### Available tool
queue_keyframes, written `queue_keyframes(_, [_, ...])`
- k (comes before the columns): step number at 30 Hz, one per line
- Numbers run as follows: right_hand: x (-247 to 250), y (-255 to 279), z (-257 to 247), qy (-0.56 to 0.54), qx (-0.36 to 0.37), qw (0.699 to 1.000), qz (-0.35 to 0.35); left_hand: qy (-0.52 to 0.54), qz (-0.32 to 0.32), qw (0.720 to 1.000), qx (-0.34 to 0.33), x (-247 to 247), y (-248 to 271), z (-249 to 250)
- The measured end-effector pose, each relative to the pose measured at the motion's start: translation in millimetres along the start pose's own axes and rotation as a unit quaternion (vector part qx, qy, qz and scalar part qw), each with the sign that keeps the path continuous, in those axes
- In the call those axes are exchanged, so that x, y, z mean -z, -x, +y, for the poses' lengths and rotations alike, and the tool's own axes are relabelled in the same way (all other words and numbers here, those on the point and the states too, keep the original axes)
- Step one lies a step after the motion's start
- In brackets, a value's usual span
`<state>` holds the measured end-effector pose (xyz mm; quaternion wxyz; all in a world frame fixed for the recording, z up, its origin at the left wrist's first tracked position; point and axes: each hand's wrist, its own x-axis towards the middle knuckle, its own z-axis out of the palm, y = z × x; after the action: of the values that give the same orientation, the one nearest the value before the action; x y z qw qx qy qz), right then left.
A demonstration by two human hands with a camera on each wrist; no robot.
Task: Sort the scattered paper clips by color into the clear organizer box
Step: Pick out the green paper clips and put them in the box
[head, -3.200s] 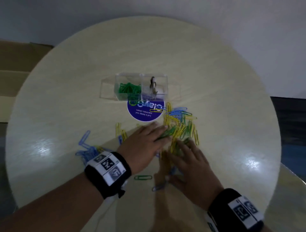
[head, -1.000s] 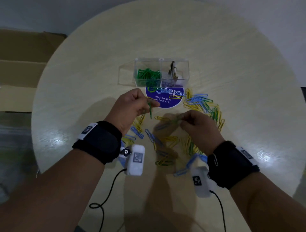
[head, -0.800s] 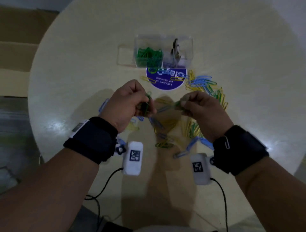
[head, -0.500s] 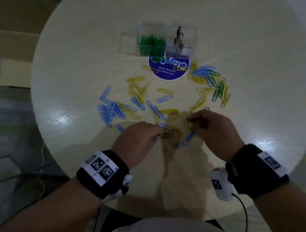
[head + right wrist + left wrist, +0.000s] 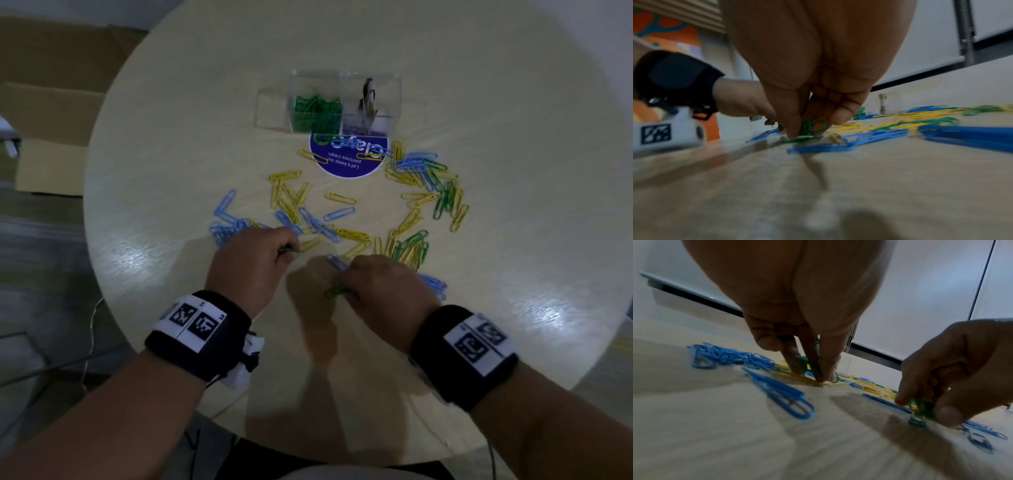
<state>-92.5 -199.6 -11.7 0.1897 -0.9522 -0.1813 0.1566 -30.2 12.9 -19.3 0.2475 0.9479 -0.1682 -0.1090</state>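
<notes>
Yellow, blue and green paper clips lie scattered over the round table. The clear organizer box stands at the back, its left compartment holding green clips. My left hand pinches green clips just above the tabletop. My right hand pinches a small bunch of green clips low over the table, with another green clip lying under its fingertips.
A round purple sticker lies in front of the box. A blue clip pile sits left of my left hand, a mixed pile at the right. Cardboard lies beyond the table's left edge.
Both hands came down from chest height to the tabletop, still holding green clips. The right hand has drawn back toward me onto a green clip near the front.
</notes>
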Motion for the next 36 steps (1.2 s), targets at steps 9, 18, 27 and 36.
queue_keyframes(9, [-2.5,-3.7,-5.9,0.053,-0.043,0.995,-0.073,-0.125,-0.014,0.991,-0.05,2.9,12.9,-2.1])
queue_keyframes(18, [30.5,-10.2,4.8,-0.104,-0.091,0.99,-0.024,0.161,0.021,0.982,0.094,27.5,-17.0,-5.7])
queue_keyframes(27, [120.5,-144.7,57.8,-0.329,-0.235,0.884,0.236,0.26,0.164,0.942,0.135,78.7,-159.0,13.4])
queue_keyframes(36, [119.8,-191.7,66.1,-0.326,-0.27,0.878,0.225,0.219,0.144,0.959,0.105,62.2,-203.8,5.0])
